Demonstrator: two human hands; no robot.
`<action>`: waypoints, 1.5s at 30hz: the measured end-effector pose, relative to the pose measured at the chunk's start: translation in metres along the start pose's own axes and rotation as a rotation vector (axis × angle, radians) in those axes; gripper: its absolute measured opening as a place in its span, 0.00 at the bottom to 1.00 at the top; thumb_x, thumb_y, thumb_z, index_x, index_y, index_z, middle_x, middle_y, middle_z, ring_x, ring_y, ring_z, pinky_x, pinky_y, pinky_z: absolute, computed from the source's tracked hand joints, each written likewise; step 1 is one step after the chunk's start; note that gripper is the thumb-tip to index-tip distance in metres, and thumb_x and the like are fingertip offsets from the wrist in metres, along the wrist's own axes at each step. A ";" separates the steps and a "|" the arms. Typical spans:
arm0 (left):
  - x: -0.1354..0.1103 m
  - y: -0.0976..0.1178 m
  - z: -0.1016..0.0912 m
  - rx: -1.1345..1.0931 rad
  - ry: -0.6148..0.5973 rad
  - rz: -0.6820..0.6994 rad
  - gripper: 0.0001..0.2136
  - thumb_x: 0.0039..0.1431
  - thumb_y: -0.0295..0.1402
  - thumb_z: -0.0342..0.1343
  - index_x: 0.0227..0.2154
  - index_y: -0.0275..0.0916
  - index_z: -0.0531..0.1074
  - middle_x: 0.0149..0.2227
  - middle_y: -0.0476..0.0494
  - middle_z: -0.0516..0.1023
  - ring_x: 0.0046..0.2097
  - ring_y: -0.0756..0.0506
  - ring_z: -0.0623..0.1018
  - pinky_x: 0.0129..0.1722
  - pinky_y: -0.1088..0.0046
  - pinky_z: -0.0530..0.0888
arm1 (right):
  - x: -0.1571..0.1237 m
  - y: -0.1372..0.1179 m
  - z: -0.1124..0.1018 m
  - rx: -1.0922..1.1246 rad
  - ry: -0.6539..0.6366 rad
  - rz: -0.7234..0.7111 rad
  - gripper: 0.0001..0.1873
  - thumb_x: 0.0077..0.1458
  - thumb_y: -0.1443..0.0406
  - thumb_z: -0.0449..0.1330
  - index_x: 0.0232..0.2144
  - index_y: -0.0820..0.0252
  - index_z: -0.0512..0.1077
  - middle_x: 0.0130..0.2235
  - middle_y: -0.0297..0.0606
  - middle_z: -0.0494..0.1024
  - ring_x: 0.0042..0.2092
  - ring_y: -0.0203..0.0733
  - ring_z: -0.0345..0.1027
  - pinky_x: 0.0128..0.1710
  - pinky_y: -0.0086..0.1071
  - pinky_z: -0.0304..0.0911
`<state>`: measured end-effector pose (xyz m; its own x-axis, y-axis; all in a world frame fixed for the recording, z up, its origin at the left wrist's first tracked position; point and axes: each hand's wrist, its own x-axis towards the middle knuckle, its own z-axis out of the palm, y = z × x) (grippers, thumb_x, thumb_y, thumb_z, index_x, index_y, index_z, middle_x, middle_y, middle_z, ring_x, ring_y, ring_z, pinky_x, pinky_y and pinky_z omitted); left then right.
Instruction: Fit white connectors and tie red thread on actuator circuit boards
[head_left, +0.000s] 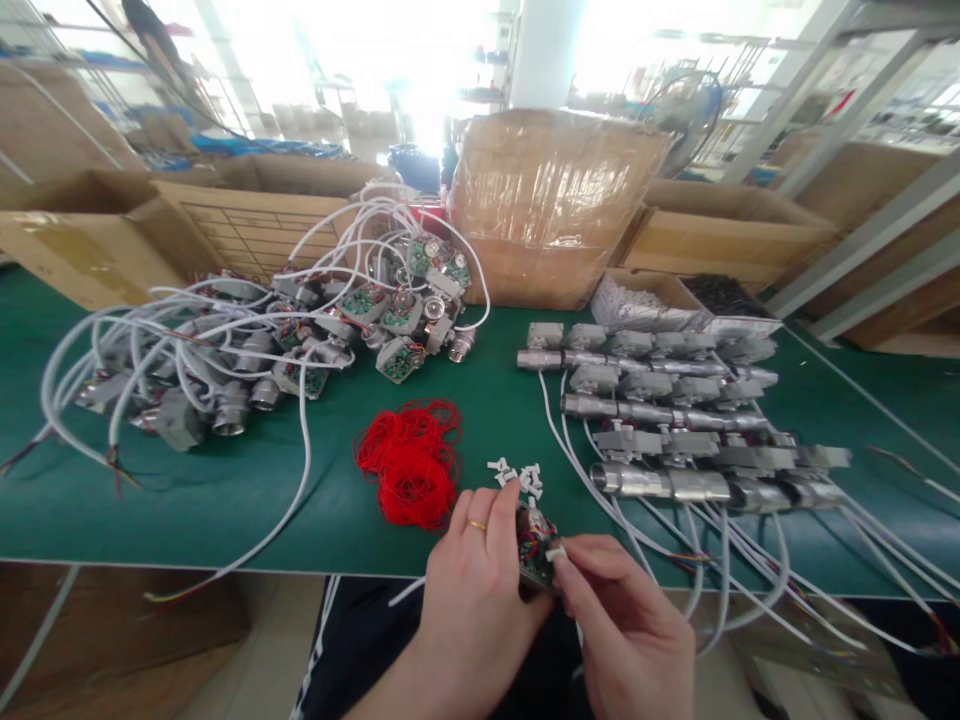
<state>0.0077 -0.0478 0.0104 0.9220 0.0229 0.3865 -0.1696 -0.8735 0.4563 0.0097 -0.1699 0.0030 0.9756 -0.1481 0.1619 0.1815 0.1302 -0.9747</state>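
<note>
Holding | circuit unit (534, 562): in left hand (480, 570) | white piece (555, 553): right hand (628, 622)

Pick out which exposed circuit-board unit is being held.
The unit in the left hand; the others lie heaped on the table among white cables.

Hands (480, 578) holding wired circuit unit (534, 552) and white piece (556, 553), red strands (412, 468), green table (330, 515)

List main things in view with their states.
Left hand: gripping unit
Right hand: pinching white plug
Unit: held, insides exposed
White plug: pinched, at unit's edge
Loose plugs: scattered
Red string: tangled
Left fittings: heaped, some circuit boards exposed
Right fittings: in rows
Left box: open
Tall box: plastic-wrapped
</note>
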 end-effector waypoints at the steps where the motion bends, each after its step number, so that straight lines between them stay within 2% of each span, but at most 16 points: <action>1: 0.000 0.001 0.001 0.004 -0.002 0.000 0.34 0.46 0.24 0.68 0.56 0.33 0.61 0.43 0.37 0.77 0.44 0.35 0.78 0.42 0.57 0.82 | -0.002 0.002 0.000 -0.012 0.008 -0.003 0.03 0.53 0.68 0.71 0.29 0.55 0.82 0.32 0.38 0.80 0.34 0.39 0.75 0.32 0.26 0.71; 6: 0.004 0.004 0.000 0.015 -0.031 -0.002 0.33 0.46 0.24 0.66 0.56 0.31 0.62 0.44 0.36 0.77 0.44 0.35 0.79 0.41 0.58 0.83 | -0.004 0.008 -0.003 0.023 0.037 0.071 0.03 0.54 0.64 0.71 0.29 0.56 0.83 0.32 0.38 0.80 0.30 0.37 0.70 0.26 0.26 0.65; 9: 0.009 0.008 -0.002 0.019 -0.099 -0.025 0.33 0.45 0.22 0.66 0.57 0.30 0.64 0.44 0.36 0.78 0.44 0.35 0.79 0.41 0.59 0.84 | 0.000 0.009 -0.004 0.068 0.055 0.140 0.06 0.52 0.60 0.74 0.27 0.55 0.83 0.29 0.35 0.77 0.26 0.34 0.65 0.24 0.24 0.62; 13: 0.016 0.013 -0.004 0.069 -0.206 -0.042 0.33 0.46 0.22 0.64 0.58 0.28 0.66 0.46 0.34 0.78 0.46 0.34 0.79 0.41 0.59 0.84 | 0.006 0.007 -0.002 0.136 0.093 0.193 0.09 0.47 0.57 0.77 0.25 0.54 0.84 0.24 0.34 0.75 0.24 0.34 0.63 0.24 0.26 0.61; 18: 0.021 0.016 -0.004 0.114 -0.296 -0.034 0.33 0.48 0.22 0.63 0.60 0.26 0.65 0.49 0.29 0.78 0.48 0.32 0.79 0.41 0.58 0.85 | 0.008 0.008 -0.005 0.100 0.097 0.217 0.11 0.46 0.56 0.77 0.25 0.56 0.84 0.26 0.36 0.77 0.25 0.34 0.63 0.24 0.26 0.61; 23: 0.021 0.017 -0.004 0.111 -0.311 -0.037 0.34 0.46 0.22 0.63 0.59 0.24 0.66 0.49 0.28 0.78 0.48 0.31 0.80 0.41 0.56 0.85 | 0.004 0.014 -0.010 0.046 0.080 0.147 0.07 0.51 0.60 0.74 0.27 0.56 0.84 0.30 0.37 0.79 0.26 0.33 0.66 0.24 0.24 0.63; 27: 0.022 0.014 -0.003 0.101 -0.312 -0.032 0.32 0.48 0.22 0.62 0.59 0.25 0.66 0.47 0.28 0.79 0.46 0.32 0.81 0.39 0.56 0.85 | 0.002 0.015 -0.010 -0.025 0.047 0.024 0.01 0.53 0.66 0.72 0.30 0.56 0.83 0.34 0.39 0.81 0.34 0.39 0.74 0.32 0.27 0.71; 29: 0.023 0.012 -0.003 0.082 -0.313 -0.045 0.31 0.48 0.23 0.61 0.59 0.27 0.66 0.47 0.29 0.80 0.45 0.32 0.82 0.39 0.57 0.85 | 0.003 0.015 -0.010 -0.061 0.033 -0.018 0.02 0.54 0.68 0.71 0.31 0.56 0.83 0.34 0.39 0.82 0.35 0.41 0.76 0.35 0.28 0.73; 36: 0.026 0.007 -0.005 -0.030 -0.309 -0.057 0.29 0.47 0.22 0.61 0.56 0.28 0.68 0.45 0.32 0.81 0.46 0.32 0.82 0.41 0.55 0.84 | 0.006 0.021 -0.010 -0.052 -0.007 -0.058 0.03 0.55 0.69 0.70 0.31 0.55 0.82 0.34 0.39 0.81 0.35 0.41 0.76 0.33 0.29 0.73; 40: 0.030 0.006 -0.008 -0.066 -0.336 -0.075 0.28 0.46 0.22 0.61 0.55 0.29 0.69 0.46 0.31 0.81 0.46 0.32 0.82 0.41 0.56 0.84 | 0.006 0.020 -0.009 -0.091 -0.010 -0.122 0.06 0.56 0.71 0.69 0.31 0.54 0.82 0.35 0.36 0.80 0.36 0.39 0.75 0.34 0.28 0.73; 45: 0.033 0.004 -0.012 -0.092 -0.359 -0.093 0.26 0.48 0.23 0.61 0.54 0.31 0.69 0.44 0.34 0.81 0.44 0.32 0.83 0.41 0.52 0.84 | 0.007 0.017 -0.007 -0.158 -0.042 -0.200 0.10 0.56 0.74 0.67 0.33 0.52 0.81 0.36 0.35 0.80 0.37 0.37 0.75 0.35 0.26 0.72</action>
<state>0.0332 -0.0451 0.0347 0.9954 -0.0859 0.0417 -0.0946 -0.8280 0.5527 0.0185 -0.1759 -0.0136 0.9273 -0.1137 0.3567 0.3528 -0.0530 -0.9342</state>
